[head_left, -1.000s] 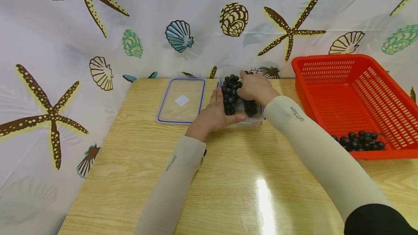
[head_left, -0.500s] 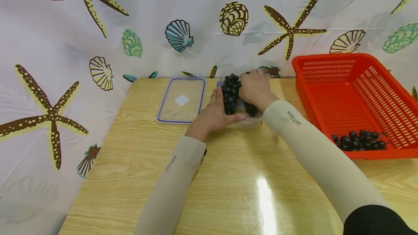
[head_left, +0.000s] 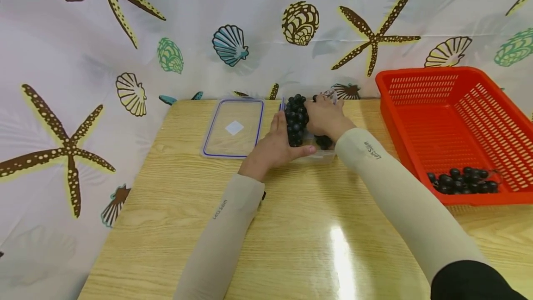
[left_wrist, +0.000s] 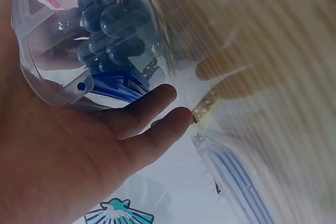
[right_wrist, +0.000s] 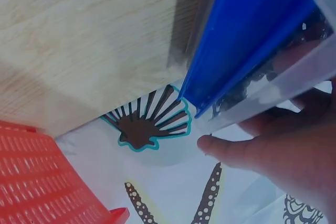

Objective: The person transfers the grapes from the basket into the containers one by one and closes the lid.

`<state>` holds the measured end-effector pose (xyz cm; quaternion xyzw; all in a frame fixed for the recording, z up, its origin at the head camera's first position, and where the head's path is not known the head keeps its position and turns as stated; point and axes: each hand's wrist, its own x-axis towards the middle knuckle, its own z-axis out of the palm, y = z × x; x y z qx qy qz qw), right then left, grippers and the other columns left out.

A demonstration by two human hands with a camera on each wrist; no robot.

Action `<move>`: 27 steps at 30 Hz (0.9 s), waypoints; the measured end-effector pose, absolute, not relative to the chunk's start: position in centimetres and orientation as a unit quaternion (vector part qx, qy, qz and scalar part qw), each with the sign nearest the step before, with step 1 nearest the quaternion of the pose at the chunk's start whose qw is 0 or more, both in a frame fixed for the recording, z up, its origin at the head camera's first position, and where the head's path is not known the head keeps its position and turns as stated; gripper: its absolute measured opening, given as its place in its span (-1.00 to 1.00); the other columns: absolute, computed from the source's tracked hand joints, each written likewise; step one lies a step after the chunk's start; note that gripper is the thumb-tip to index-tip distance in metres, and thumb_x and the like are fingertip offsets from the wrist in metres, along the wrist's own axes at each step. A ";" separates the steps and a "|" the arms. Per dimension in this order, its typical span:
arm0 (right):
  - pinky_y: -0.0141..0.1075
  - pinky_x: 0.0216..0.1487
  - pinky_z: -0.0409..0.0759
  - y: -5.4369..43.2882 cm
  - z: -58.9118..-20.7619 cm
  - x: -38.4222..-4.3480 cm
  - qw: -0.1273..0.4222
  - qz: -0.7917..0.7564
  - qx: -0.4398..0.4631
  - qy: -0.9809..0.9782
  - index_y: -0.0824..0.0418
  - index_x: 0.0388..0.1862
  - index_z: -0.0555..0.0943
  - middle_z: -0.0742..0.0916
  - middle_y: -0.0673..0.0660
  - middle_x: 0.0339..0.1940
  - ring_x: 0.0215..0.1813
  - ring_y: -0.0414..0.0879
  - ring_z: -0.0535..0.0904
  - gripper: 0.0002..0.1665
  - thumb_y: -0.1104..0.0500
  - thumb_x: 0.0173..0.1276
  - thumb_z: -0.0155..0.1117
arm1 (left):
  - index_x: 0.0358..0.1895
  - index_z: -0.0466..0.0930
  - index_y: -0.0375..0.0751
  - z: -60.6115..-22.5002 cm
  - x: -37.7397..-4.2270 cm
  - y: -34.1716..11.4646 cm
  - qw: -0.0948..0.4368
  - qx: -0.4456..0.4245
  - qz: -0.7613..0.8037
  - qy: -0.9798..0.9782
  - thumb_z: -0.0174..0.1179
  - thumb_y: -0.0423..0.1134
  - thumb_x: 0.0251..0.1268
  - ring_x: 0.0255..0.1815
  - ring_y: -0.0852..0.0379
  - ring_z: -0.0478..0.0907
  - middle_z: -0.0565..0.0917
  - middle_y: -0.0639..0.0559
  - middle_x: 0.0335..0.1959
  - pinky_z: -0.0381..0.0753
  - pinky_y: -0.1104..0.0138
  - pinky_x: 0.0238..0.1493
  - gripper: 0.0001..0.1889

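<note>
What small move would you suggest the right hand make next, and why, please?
I would perhaps settle the grapes by the right hand more snugly into the clear container, as that hand lies over them, the left hand rests against the container's side, and the lid lies off to the left.

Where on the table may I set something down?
The table is free between its left edge, the left sleeve and the clear lid; also between left sleeve and right sleeve, in front of the container. Crowded: the container, with grapes, left grip and right grip.
</note>
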<state>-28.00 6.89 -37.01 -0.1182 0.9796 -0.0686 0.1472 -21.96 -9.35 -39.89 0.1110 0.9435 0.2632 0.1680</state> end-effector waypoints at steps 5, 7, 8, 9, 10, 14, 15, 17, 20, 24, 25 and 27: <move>0.41 0.41 -0.18 7.4 -37.0 -28.3 0.155 -0.078 -0.127 0.977 0.20 0.66 0.10 0.14 0.33 0.63 0.61 0.24 -0.02 -0.17 0.18 0.47 0.13 | 0.61 -0.61 -0.13 -40.0 -21.9 -9.3 0.166 0.111 0.265 0.943 0.19 0.52 0.13 0.40 -0.30 0.35 -0.46 -0.10 0.64 0.46 -0.03 0.24 0.38; 0.40 0.42 -0.16 7.6 -37.0 -28.5 0.154 -0.081 -0.132 0.976 0.19 0.65 0.11 0.17 0.31 0.62 0.61 0.22 0.01 -0.17 0.19 0.46 0.11 | 0.61 -0.60 -0.14 -40.0 -21.9 -9.4 0.164 0.112 0.265 0.944 0.19 0.53 0.13 0.40 -0.31 0.34 -0.45 -0.11 0.64 0.46 -0.03 0.24 0.38; 0.40 0.42 -0.16 7.8 -37.0 -28.5 0.155 -0.083 -0.133 0.975 0.19 0.65 0.12 0.17 0.30 0.62 0.61 0.22 0.02 -0.17 0.20 0.45 0.10 | 0.61 -0.61 -0.13 -40.0 -21.9 -9.4 0.164 0.112 0.264 0.944 0.18 0.54 0.12 0.41 -0.30 0.33 -0.46 -0.10 0.64 0.45 -0.03 0.25 0.38; 0.39 0.42 -0.16 7.8 -37.0 -28.6 0.156 -0.086 -0.134 0.975 0.19 0.65 0.11 0.17 0.31 0.62 0.61 0.23 0.02 -0.17 0.21 0.44 0.09 | 0.61 -0.61 -0.13 -40.0 -21.9 -9.4 0.164 0.113 0.264 0.944 0.17 0.55 0.11 0.42 -0.30 0.32 -0.46 -0.10 0.64 0.45 -0.03 0.26 0.38; 0.38 0.43 -0.15 7.9 -37.0 -28.6 0.158 -0.089 -0.135 0.974 0.20 0.65 0.11 0.16 0.31 0.63 0.61 0.23 0.01 -0.17 0.22 0.43 0.09 | 0.60 -0.61 -0.13 -40.0 -21.9 -9.4 0.165 0.113 0.265 0.943 0.17 0.55 0.11 0.43 -0.30 0.30 -0.46 -0.10 0.64 0.44 -0.03 0.27 0.38; 0.33 0.46 -0.11 8.1 -37.3 -28.7 0.160 -0.101 -0.140 0.972 0.19 0.66 0.10 0.12 0.33 0.63 0.61 0.23 -0.02 -0.16 0.25 0.42 0.06 | 0.60 -0.62 -0.12 -39.9 -21.8 -9.4 0.169 0.112 0.270 0.941 0.16 0.57 0.09 0.45 -0.29 0.28 -0.47 -0.09 0.64 0.42 -0.03 0.28 0.39; 0.32 0.46 -0.10 8.1 -37.4 -28.7 0.159 -0.105 -0.142 0.971 0.19 0.66 0.09 0.11 0.33 0.63 0.62 0.23 -0.03 -0.16 0.25 0.41 0.05 | 0.60 -0.62 -0.11 -39.9 -21.8 -9.5 0.170 0.110 0.270 0.941 0.16 0.57 0.09 0.44 -0.29 0.29 -0.47 -0.09 0.64 0.43 -0.03 0.28 0.39; 0.32 0.46 -0.09 8.3 -37.7 -28.7 0.150 -0.115 -0.141 0.972 0.16 0.66 0.09 0.11 0.32 0.63 0.61 0.24 -0.03 -0.14 0.28 0.39 0.05 | 0.60 -0.62 -0.11 -39.9 -21.8 -9.5 0.170 0.107 0.269 0.942 0.16 0.56 0.11 0.43 -0.29 0.31 -0.46 -0.09 0.64 0.44 -0.03 0.26 0.38; 0.33 0.44 -0.06 8.6 -38.0 -28.6 0.115 -0.139 -0.135 0.974 0.14 0.65 0.11 0.15 0.32 0.62 0.60 0.26 0.00 -0.15 0.31 0.38 0.02 | 0.60 -0.62 -0.10 -39.9 -21.8 -9.5 0.170 0.102 0.267 0.943 0.18 0.53 0.13 0.40 -0.28 0.36 -0.46 -0.09 0.65 0.48 -0.03 0.22 0.37; 0.30 0.44 0.00 9.1 -38.3 -28.3 0.037 -0.148 -0.129 0.980 0.18 0.59 0.23 0.19 0.34 0.60 0.58 0.29 0.01 -0.27 0.31 0.44 -0.01 | 0.61 -0.62 -0.10 -39.9 -21.8 -9.3 0.170 0.100 0.267 0.943 0.19 0.51 0.15 0.33 -0.27 0.43 -0.46 -0.08 0.65 0.54 -0.02 0.13 0.36; 0.29 0.45 0.00 9.3 -38.3 -28.3 0.018 -0.143 -0.127 0.981 0.19 0.57 0.26 0.19 0.35 0.59 0.58 0.30 0.00 -0.30 0.30 0.45 0.00 | 0.61 -0.61 -0.10 -39.9 -21.8 -9.3 0.169 0.101 0.267 0.943 0.19 0.51 0.15 0.32 -0.27 0.44 -0.46 -0.09 0.65 0.54 -0.01 0.11 0.36; 0.28 0.46 -0.02 9.5 -38.3 -28.2 -0.010 -0.125 -0.122 0.985 0.21 0.56 0.27 0.17 0.39 0.58 0.58 0.32 -0.03 -0.34 0.26 0.48 0.02 | 0.61 -0.62 -0.09 -39.8 -21.8 -9.2 0.170 0.101 0.269 0.943 0.19 0.52 0.14 0.27 -0.26 0.49 -0.46 -0.08 0.65 0.57 -0.01 0.06 0.36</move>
